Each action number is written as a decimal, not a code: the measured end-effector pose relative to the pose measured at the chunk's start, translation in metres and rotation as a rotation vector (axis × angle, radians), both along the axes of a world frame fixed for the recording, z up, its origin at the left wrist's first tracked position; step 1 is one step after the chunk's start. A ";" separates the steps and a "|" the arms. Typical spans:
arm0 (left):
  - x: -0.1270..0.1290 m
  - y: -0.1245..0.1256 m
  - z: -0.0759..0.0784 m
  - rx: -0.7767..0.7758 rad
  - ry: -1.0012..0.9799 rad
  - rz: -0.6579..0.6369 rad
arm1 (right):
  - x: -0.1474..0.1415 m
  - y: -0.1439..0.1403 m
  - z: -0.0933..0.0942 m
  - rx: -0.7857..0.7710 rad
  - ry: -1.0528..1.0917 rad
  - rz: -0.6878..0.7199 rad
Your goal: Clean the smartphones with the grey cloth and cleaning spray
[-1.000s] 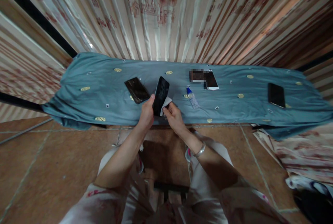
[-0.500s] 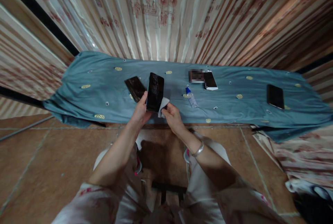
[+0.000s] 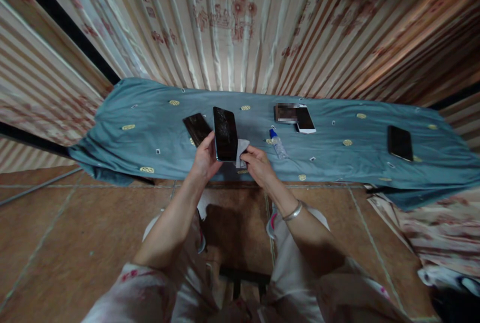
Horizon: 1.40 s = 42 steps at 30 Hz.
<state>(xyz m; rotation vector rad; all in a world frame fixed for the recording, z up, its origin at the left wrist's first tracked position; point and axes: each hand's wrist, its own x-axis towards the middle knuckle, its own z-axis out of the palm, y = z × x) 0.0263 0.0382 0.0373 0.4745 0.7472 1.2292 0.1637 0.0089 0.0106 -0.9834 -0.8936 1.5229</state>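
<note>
My left hand (image 3: 206, 160) grips a dark smartphone (image 3: 225, 135) by its left side, its screen facing up toward me with pale smears or cracks on the upper part. Between the fingers and thumb of my right hand (image 3: 258, 164) is a folded grey cloth (image 3: 241, 154), held against or just beside the phone's lower right edge; actual contact is hard to tell. Behind my left hand another dark phone (image 3: 197, 128) lies on the blue cloth cover. A clear bottle with a blue cap (image 3: 278, 145) lies on its side to the right of my right hand.
The blue patterned cover (image 3: 330, 163) drapes a long low table. Toward the back right lie a white-framed phone (image 3: 306, 119) and a partly blurred item (image 3: 286, 113) touching it. A black phone (image 3: 399, 143) lies far right. Curtains (image 3: 240, 53) hang behind.
The grey cloth and my right hand have shifted slightly right along the phone's edge. The held phone has tilted a little. The whole view has moved slightly.
</note>
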 end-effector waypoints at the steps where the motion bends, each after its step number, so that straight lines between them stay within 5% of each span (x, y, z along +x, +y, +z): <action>1: 0.000 0.000 -0.001 0.001 0.000 -0.001 | 0.001 0.000 0.000 -0.010 0.005 0.006; 20: -0.014 0.006 -0.001 0.108 0.088 0.054 | -0.001 -0.001 -0.008 -0.199 0.153 0.079; 35: -0.005 0.000 -0.006 0.188 0.213 0.185 | -0.006 -0.004 -0.013 -0.170 0.209 0.142; 42: -0.008 0.009 -0.021 0.347 0.435 0.257 | -0.008 -0.009 -0.011 -0.230 0.268 0.186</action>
